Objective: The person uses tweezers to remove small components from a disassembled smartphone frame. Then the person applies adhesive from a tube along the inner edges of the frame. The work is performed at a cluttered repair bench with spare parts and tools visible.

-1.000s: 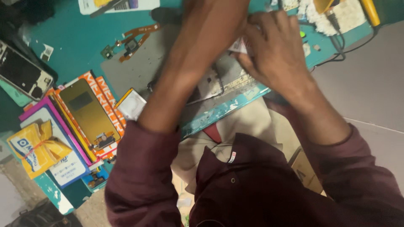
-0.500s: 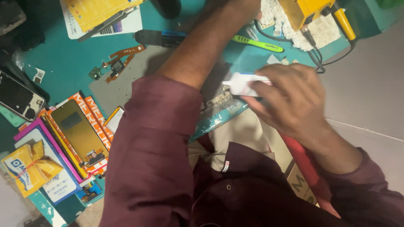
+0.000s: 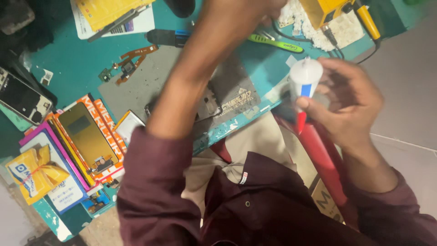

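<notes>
Right hand (image 3: 350, 102) at right of frame, off the bench edge, pinching a small white tube (image 3: 304, 84) with a blue band and red tip; tube stands roughly upright, red tip down, thumb and fingers curled round its lower half. Left forearm runs diagonally from the maroon sleeve (image 3: 152, 182) at lower centre up to the top edge; left hand (image 3: 261, 7) is mostly cut off at the top of frame, so can't tell whether it's spread or gripping anything. Under that forearm, a grey work mat (image 3: 145, 86) lies on the teal bench (image 3: 73, 59), with what looks like an opened phone body (image 3: 227, 98) on it, partly hidden by the arm. Small flex-cable parts (image 3: 127, 66) sit at the mat's upper left corner. Green-handled pry tool (image 3: 275, 44) lies above the mat, near the top centre, just right of the forearm. Yellow meter (image 3: 321, 9) and yellow-handled probe (image 3: 368, 20) in the upper right, resting on a white pad. Left of frame: a dark gold-tinted phone screen (image 3: 86, 132) on top of orange and pink packaging, a yellow pouch (image 3: 34, 173) at lower left, another phone (image 3: 20, 98) at the left edge. Red bar (image 3: 323, 159) runs down below the tube, beside the person's lap.
</notes>
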